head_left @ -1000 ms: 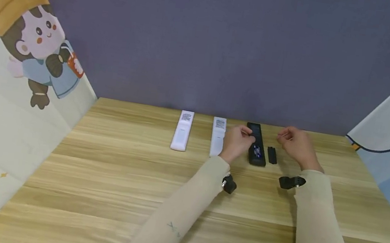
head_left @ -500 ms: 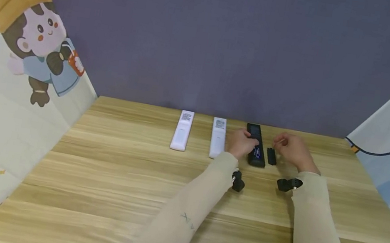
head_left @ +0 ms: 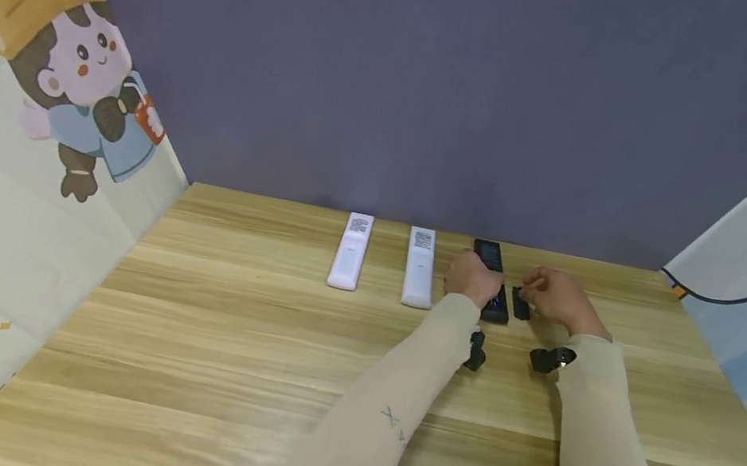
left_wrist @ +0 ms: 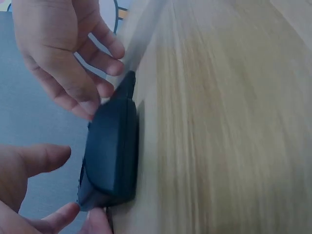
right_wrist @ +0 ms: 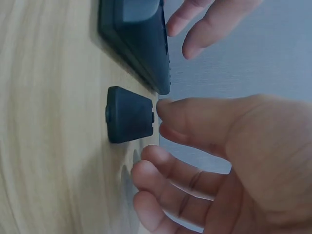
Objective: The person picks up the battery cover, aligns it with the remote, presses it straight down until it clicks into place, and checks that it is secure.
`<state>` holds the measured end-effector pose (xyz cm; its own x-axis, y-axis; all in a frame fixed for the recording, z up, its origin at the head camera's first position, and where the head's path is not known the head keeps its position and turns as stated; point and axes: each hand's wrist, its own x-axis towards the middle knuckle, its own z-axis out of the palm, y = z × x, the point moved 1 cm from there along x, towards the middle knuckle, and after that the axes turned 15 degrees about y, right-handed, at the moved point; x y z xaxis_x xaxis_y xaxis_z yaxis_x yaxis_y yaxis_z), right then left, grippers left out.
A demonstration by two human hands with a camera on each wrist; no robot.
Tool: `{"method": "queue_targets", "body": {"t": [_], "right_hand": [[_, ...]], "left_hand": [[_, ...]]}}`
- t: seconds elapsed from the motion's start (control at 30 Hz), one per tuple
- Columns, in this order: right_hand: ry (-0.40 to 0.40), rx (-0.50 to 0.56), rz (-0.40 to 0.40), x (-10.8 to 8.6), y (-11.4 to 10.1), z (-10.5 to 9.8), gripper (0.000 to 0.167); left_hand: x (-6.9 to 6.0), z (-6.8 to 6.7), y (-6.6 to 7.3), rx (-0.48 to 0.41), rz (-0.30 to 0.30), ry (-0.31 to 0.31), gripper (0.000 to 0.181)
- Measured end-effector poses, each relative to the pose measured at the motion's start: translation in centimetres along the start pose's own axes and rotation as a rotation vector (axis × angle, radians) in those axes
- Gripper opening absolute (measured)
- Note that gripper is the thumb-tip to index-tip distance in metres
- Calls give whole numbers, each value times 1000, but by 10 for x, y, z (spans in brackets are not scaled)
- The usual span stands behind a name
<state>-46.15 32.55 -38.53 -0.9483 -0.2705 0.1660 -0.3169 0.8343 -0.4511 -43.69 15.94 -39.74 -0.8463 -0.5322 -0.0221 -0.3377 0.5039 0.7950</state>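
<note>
A black remote point(head_left: 496, 309) lies on the table, partly hidden by my left hand point(head_left: 475, 279). In the left wrist view, the left hand's point(left_wrist: 24, 185) thumb stands off the remote point(left_wrist: 109, 146) while lower fingers are at its edge, bent loosely. Right of the remote rests its small black cover point(head_left: 520, 306). The right hand point(head_left: 561, 300) hovers at the cover's far end. Seen from the right wrist, thumb and index of the right hand point(right_wrist: 234, 141) are close beside the cover point(right_wrist: 130, 116), its other fingers loosely bent; contact is unclear.
Two white remotes, one point(head_left: 350, 252) farther left and one point(head_left: 420, 269) nearer the hands, lie on the wooden table point(head_left: 220, 339). A dark grey panel point(head_left: 396, 83) stands behind, with printed cloths at both sides.
The left hand has moved right, from beside the black remote to over it. My right hand has come lower and closer to the cover. The remotes stay in place.
</note>
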Motion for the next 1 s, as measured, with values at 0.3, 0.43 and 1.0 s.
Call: {"method": "queue_targets", "body": {"t": [0.3,0.43,1.0], "right_hand": [[-12,19,7,-3,1,5,32],[-24,15,21,-4,-1,5,32],[-42,35,63,-1,3,12,28]], "left_hand": [[-6,12,8,125,-65,2,78],[-6,15,8,145,-58,36,77],[-3,15,5,109,-40,36,68]]}}
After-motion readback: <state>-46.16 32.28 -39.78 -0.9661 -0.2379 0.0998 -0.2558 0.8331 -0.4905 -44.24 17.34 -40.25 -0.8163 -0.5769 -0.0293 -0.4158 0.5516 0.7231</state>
